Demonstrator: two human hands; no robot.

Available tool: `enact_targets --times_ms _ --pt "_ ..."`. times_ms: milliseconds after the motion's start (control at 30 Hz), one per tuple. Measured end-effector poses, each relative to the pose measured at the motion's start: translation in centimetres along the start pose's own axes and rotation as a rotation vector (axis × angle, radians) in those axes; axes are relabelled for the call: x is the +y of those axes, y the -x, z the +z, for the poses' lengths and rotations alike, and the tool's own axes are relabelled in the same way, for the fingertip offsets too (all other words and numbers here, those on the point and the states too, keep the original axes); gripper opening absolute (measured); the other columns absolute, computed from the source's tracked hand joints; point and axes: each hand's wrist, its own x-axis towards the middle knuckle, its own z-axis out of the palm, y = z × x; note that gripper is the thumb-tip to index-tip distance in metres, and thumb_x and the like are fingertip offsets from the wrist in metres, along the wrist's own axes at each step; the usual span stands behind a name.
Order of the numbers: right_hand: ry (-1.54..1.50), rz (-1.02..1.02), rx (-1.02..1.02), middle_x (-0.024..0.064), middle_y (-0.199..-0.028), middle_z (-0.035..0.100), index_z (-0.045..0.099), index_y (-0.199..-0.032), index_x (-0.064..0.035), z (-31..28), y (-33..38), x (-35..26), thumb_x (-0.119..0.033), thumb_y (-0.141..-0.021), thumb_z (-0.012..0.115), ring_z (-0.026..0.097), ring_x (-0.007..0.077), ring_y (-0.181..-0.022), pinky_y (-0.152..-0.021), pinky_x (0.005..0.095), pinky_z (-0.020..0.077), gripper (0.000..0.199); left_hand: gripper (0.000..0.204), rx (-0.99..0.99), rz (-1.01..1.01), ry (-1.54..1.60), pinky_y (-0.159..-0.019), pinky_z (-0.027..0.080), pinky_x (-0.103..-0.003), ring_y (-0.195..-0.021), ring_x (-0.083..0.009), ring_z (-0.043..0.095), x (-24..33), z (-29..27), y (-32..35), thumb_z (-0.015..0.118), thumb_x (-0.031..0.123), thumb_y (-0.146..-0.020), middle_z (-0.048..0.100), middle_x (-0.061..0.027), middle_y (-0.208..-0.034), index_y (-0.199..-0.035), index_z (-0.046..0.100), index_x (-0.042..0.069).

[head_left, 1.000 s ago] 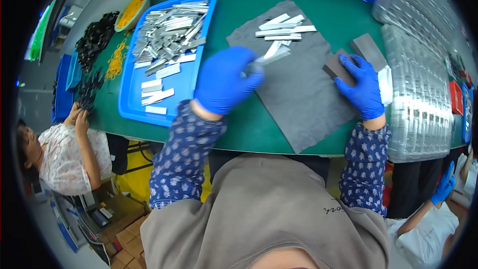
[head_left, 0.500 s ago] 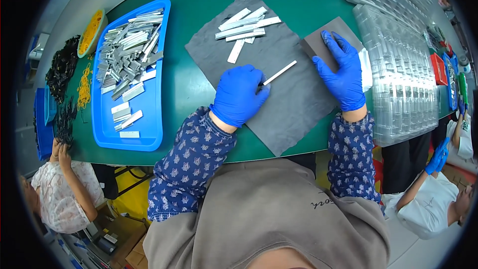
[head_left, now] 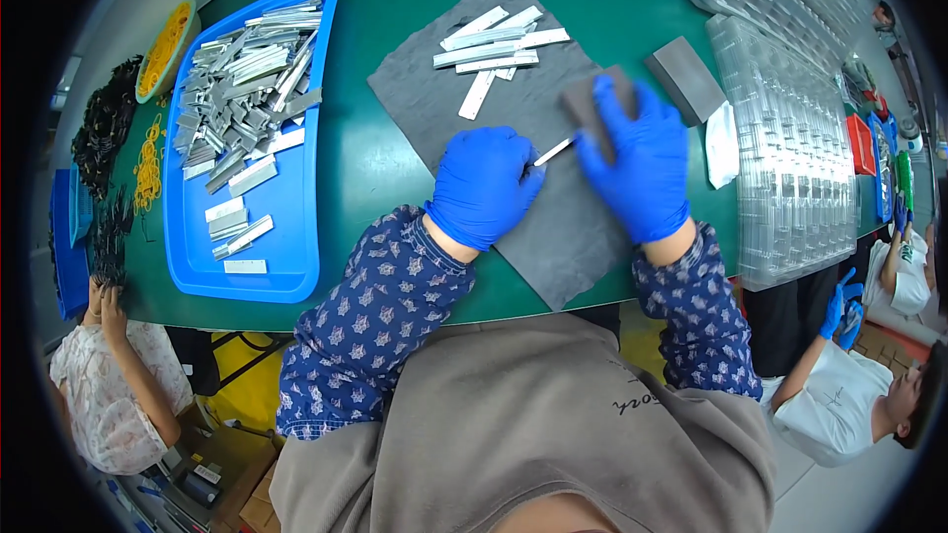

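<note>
My left hand [head_left: 484, 186], in a blue glove, is closed on one end of a slim white metal strip [head_left: 554, 152] above the dark grey cloth [head_left: 553, 247]. The strip's free end points toward my right hand [head_left: 637, 173], also gloved in blue and blurred by motion. That hand grips a dark grey sanding block [head_left: 585, 104] close to the strip's tip; whether they touch I cannot tell. A second grey block [head_left: 684, 79] lies off the cloth's right edge. Several similar metal strips [head_left: 492, 49] lie in a loose pile on the cloth's far part.
At left, a blue tray [head_left: 301, 271] holds many metal strips. Beyond it are a bowl of yellow bands [head_left: 163, 49] and black bundles [head_left: 104, 128]. Clear plastic trays [head_left: 790, 158] and a white folded wipe [head_left: 722, 145] lie at right. Other people work on both sides.
My right hand has moved left from the table's right side to the strip, carrying one grey block; another block stays behind. My left hand keeps its hold on the strip.
</note>
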Motion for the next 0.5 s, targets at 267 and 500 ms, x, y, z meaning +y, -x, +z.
enact_targets --times_ms 267,500 --pt "-0.014 -0.091 0.020 0.0267 -0.120 0.055 0.055 -0.132 -0.0139 0.3 -1.1 1.3 -0.032 -0.079 0.069 0.056 0.0400 -0.102 -0.087 0.0462 0.0468 0.058 0.015 0.028 -0.002 -0.002 -0.065 0.045 -0.044 -0.069 -0.0315 0.059 0.0 -0.1 0.2 0.067 0.022 -0.078 0.058 -0.0116 -0.071 -0.072 0.063 0.008" --pt "-0.058 -0.159 -0.010 0.0290 -0.121 0.054 0.055 -0.133 -0.0150 -0.3 1.2 -2.7 -0.031 -0.079 0.070 0.056 0.0421 -0.102 -0.089 0.0467 0.0454 0.058 0.014 0.028 0.023 -0.031 -0.064 0.045 -0.044 -0.069 -0.0317 0.059 -0.3 0.1 0.2 0.067 0.021 -0.076 0.058 -0.0115 -0.070 -0.071 0.063 0.008"
